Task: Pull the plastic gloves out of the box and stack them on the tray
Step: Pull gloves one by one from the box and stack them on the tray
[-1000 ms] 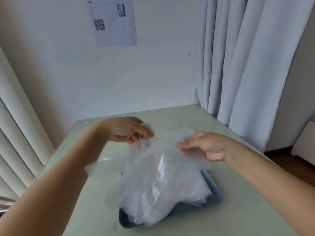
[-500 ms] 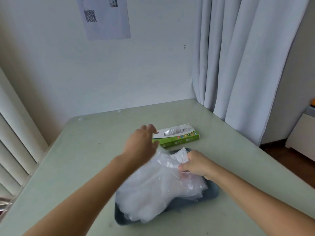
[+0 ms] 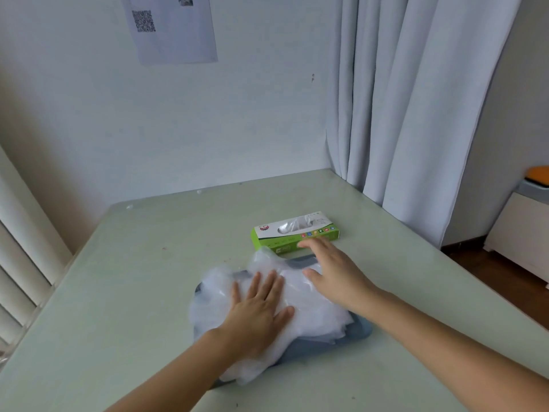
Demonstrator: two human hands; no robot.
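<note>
My right hand (image 3: pixel 332 275), fingers spread, empty, is nearest the box (image 3: pixel 297 233), lying crosswise just beyond; left hand (image 3: pixel 258 310) flat on the gloves (image 3: pixel 312 307).

The plastic gloves (image 3: pixel 312 304) lay as a loose, crumpled pile of thin, half-clear white film on the tray (image 3: pixel 361 331), spilling over its left and near edges, and the left hand (image 3: pixel 258 310) lay flat on the pile with straight fingers. The tray was grey-blue and shallow with rounded corners, and only parts of its rim showed around the pile. The box (image 3: pixel 294 236) was low and long, green on its sides and white on top, and lay flat on the table (image 3: pixel 148 263) just behind the tray, with clear film showing in its oval top opening.
</note>
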